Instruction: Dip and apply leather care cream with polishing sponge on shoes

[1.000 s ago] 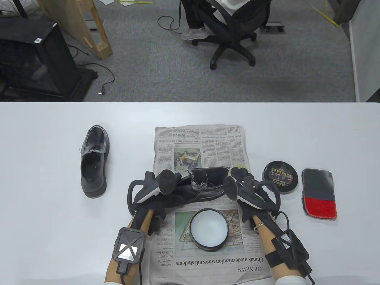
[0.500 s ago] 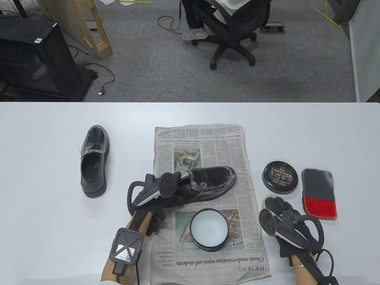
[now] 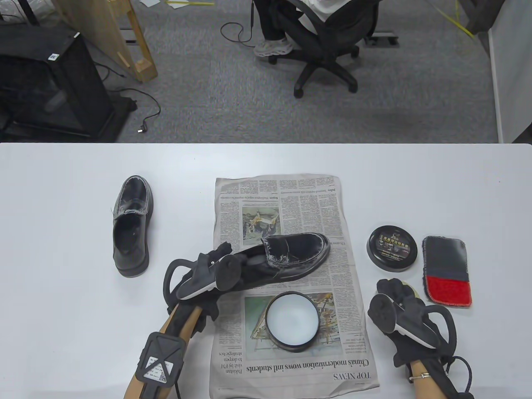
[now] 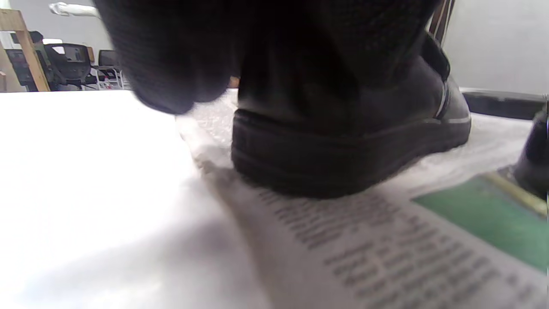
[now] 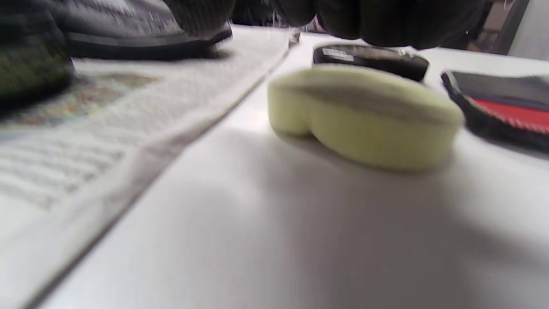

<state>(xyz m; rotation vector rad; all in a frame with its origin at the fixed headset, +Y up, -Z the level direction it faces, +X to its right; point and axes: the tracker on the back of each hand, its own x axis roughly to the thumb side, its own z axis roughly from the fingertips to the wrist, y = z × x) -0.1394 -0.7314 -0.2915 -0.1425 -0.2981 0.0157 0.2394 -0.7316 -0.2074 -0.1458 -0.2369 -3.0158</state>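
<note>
A black loafer (image 3: 297, 253) lies on the newspaper (image 3: 291, 199), toe to the right. My left hand (image 3: 218, 257) is at its heel. In the left wrist view the fingers hang over the heel (image 4: 343, 141) and the thumb is off the shoe. The pale yellow sponge (image 5: 364, 116) lies on the table right of the newspaper. My right hand (image 3: 395, 291) hovers just above it with a gap between, and only a sliver of the sponge (image 3: 410, 289) shows in the table view. The open cream tin (image 3: 293, 322) stands on the newspaper between my hands.
A second black loafer (image 3: 132, 224) stands on the table at the left. The tin's black lid (image 3: 392, 248) and a grey-and-red polishing cloth (image 3: 447, 270) lie right of the newspaper, just beyond my right hand.
My right hand carried the sponge from the shoe's toe to the table on the right and let it go. My left hand slid back and left off the heel. The shoe has not moved.
</note>
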